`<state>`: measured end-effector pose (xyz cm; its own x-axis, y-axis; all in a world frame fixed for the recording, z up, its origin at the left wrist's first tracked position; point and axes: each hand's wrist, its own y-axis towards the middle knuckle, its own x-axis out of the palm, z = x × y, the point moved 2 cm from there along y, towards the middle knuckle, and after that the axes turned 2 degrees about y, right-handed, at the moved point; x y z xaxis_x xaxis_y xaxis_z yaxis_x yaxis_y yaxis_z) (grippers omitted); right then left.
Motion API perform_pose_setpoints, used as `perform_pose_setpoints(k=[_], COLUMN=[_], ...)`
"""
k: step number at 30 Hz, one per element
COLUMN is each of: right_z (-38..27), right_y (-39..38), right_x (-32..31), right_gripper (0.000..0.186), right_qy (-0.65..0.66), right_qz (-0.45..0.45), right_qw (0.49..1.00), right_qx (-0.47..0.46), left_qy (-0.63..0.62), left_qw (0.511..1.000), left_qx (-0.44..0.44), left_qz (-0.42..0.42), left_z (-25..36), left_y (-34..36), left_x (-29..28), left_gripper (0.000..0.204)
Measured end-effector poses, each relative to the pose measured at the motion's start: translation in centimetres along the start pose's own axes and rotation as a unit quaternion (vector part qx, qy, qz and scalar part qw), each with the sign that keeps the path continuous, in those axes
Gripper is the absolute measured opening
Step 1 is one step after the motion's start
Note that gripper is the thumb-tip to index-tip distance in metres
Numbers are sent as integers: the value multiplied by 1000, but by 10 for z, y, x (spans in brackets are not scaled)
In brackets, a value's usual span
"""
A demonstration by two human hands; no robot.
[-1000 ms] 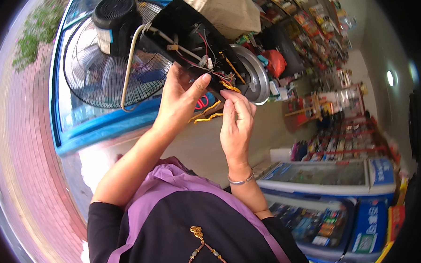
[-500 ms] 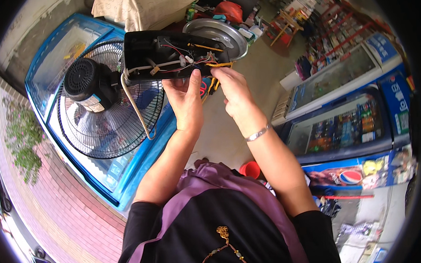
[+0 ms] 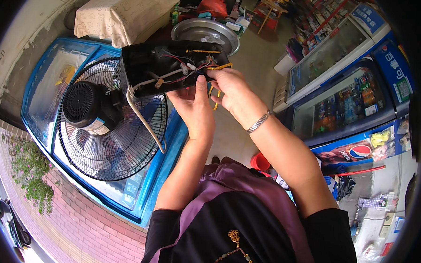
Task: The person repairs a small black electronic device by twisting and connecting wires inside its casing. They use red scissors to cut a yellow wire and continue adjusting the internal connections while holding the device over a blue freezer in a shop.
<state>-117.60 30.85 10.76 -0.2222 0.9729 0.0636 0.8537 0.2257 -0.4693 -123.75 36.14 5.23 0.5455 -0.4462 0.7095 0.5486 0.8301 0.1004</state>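
Note:
An electric fan with a black wire cage [image 3: 113, 159] and a black motor [image 3: 82, 102] lies at the left, joined to an opened black housing [image 3: 146, 64]. Inside the housing run thin red and white wires with connectors [image 3: 185, 68]. My left hand [image 3: 190, 106] grips the housing's near edge, thumb up along the rim and the other fingers underneath. At the housing's right end, my right hand [image 3: 232, 86] is closed by a twisted yellow cord [image 3: 221, 66]; its fingertips are partly hidden. More yellow cord hangs beneath that hand. A white cable [image 3: 144, 118] loops down from the housing.
Under the fan is a blue-framed chest freezer [image 3: 150, 200]. A metal basin [image 3: 232, 36] stands behind the housing, next to a cloth-covered box [image 3: 121, 18]. Drinks coolers [image 3: 345, 104] line the right side. A red bucket [image 3: 260, 162] sits on the floor near my body.
The view has shifted, so fan and freezer appear lower. The housing tilts slightly differently. My left hand still grips it, and my right hand stays at its right end by the yellow cord.

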Motion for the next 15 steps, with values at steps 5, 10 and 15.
perform_pose_setpoints(k=[5, 10, 15], right_z=[-8, -7, -4], right_y=[-10, -2, 0], right_x=[6, 0, -2], right_gripper=[9, 10, 10], right_qy=[-7, -63, -111], right_qz=[-5, -12, -15], right_qw=[1000, 998, 992], right_qx=[-15, -22, -55], left_qy=[-37, -32, -17], left_qw=[999, 999, 999], left_qx=[0, 9, 3], left_qz=[-12, -18, -29], left_z=[7, 4, 2], left_y=[0, 2, 0], left_x=[4, 1, -2], left_gripper=[52, 54, 55])
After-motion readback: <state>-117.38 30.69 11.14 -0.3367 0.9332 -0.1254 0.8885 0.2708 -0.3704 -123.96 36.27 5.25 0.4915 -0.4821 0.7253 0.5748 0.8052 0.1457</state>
